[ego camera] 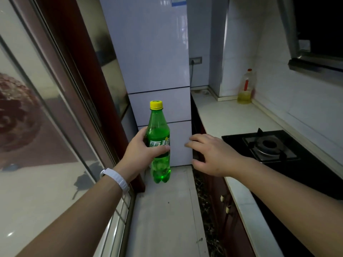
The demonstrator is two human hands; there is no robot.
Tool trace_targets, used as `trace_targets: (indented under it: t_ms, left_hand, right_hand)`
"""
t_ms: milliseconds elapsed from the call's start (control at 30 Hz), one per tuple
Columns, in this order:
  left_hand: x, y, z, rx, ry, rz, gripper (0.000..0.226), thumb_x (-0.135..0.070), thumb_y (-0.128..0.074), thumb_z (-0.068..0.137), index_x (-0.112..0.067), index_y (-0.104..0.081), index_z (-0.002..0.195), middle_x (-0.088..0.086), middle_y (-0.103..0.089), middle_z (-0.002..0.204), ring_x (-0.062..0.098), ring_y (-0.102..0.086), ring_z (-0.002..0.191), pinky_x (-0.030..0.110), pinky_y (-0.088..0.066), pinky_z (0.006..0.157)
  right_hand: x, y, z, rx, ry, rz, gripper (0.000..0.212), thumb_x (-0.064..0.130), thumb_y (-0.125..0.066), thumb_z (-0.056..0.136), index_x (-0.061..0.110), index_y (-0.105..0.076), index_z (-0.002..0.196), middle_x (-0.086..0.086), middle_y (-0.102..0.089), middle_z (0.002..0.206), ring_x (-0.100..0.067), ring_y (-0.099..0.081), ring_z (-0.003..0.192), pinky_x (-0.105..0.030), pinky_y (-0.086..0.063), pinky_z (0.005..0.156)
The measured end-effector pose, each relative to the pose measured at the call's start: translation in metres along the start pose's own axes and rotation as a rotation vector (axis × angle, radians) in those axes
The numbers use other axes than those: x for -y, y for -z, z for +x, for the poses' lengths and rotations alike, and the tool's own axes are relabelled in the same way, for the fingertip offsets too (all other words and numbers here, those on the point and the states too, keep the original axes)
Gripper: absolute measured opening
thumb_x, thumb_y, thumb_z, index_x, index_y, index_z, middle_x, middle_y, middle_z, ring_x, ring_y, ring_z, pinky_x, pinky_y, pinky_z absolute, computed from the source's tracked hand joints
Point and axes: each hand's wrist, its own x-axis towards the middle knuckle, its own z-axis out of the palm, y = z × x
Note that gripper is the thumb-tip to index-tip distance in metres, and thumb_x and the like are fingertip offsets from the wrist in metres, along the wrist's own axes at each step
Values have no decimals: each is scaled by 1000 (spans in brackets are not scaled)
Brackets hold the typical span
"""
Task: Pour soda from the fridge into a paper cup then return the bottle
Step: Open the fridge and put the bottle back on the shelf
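Head view: a narrow kitchen aisle, with a white fridge (pixel 157 75) at its far end, doors closed. The left hand (pixel 144 154) grips a green soda bottle (pixel 159 143) around its labelled middle, fingers wrapped round the front and thumb behind; the bottle stands upright in mid-air, its yellow cap (pixel 156 105) screwed on, in front of the fridge's lower drawers. A white wristband (pixel 115 179) circles the left wrist. The right hand (pixel 213 154) hovers just beside the bottle, to its right, palm down with fingers spread and loosely curled, holding nothing and apart from the bottle. The fingertips point toward the right edge of the lowest fridge drawer. To the right runs a pale bench (pixel 232 115) carrying a black gas hob (pixel 274 147) near its front edge and a bottle of yellow oil (pixel 246 88) at its far corner against the tiled wall. Sliding glass doors (pixel 46 108) line the left side.
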Motion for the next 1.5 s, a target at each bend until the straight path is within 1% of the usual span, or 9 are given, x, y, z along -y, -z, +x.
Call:
trace_targets:
  t_ms: [100, 300, 433, 567, 733, 967, 1067, 1167, 1500]
  left_hand:
    - [7, -1, 17, -38, 23, 5, 61, -25, -89, 54, -25, -64, 110, -3, -75, 96, 14, -71, 89, 28, -57, 75]
    - [23, 11, 52, -88, 53, 19, 56, -17, -89, 58, -25, -64, 108, -5, -75, 94, 11, -71, 86, 28, -54, 75]
    - [41, 27, 83, -118, 72, 24, 60, -26, -89, 53, -27, -64, 108, -3, -75, 97, 14, -71, 90, 32, -56, 79]
    - [72, 50, 124, -111, 82, 13, 60, -34, -89, 49, -30, -65, 105, -6, -74, 94, 10, -71, 85, 25, -54, 71]
    - [107, 82, 188, -94, 96, -20, 66, -36, -89, 49, -29, -64, 109, -3, -74, 99, 15, -71, 91, 35, -56, 81]
    - [136, 130, 281, -76, 54, -74, 55, -7, -89, 63, -25, -64, 108, -4, -75, 97, 12, -71, 88, 22, -55, 70]
    - [145, 142, 306, -88, 50, -95, 53, -1, -86, 65, -23, -63, 108, 2, -74, 100, 17, -71, 91, 30, -57, 78]
    - [156, 153, 326, -87, 71, -127, 53, 2, -85, 66, -20, -63, 108, 5, -74, 101, 21, -71, 92, 33, -58, 78]
    - [185, 170, 416, -150, 98, -78, 54, -2, -87, 64, -20, -64, 110, 0, -75, 97, 17, -72, 89, 28, -56, 73]
  right_hand:
    - [-18, -3, 21, 6, 20, 15, 59, 51, -48, 87, 34, -37, 143, 4, -36, 148, -15, -30, 135, -36, -30, 107]
    - [-44, -6, 72, 23, 68, 15, 58, 51, -50, 88, 32, -41, 141, 5, -40, 143, -15, -35, 130, -33, -31, 104]
    - [-58, -9, 118, 3, 87, 12, 55, 50, -49, 87, 31, -44, 138, 4, -43, 141, -17, -38, 128, -34, -33, 103]
    - [-66, -31, 168, 17, 93, 10, 54, 49, -50, 88, 30, -44, 139, 5, -42, 141, -15, -36, 128, -32, -31, 102]
    - [-71, -56, 241, 59, 68, 22, 53, 48, -50, 90, 31, -43, 140, 7, -41, 140, -14, -38, 126, -30, -32, 103]
    - [-72, -72, 333, 60, 57, 44, 51, 41, -52, 91, 28, -44, 140, 6, -43, 138, -14, -39, 125, -36, -36, 104]
    - [-75, -79, 363, 79, 63, 39, 51, 38, -52, 93, 27, -43, 141, 5, -42, 140, -15, -39, 125, -36, -35, 105]
    - [-79, -83, 392, 82, 77, 30, 49, 39, -51, 94, 27, -43, 141, 5, -41, 140, -15, -39, 126, -37, -35, 105]
    - [-128, -107, 488, 71, 127, 77, 50, 40, -49, 95, 27, -41, 143, 7, -39, 141, -12, -37, 126, -31, -33, 105]
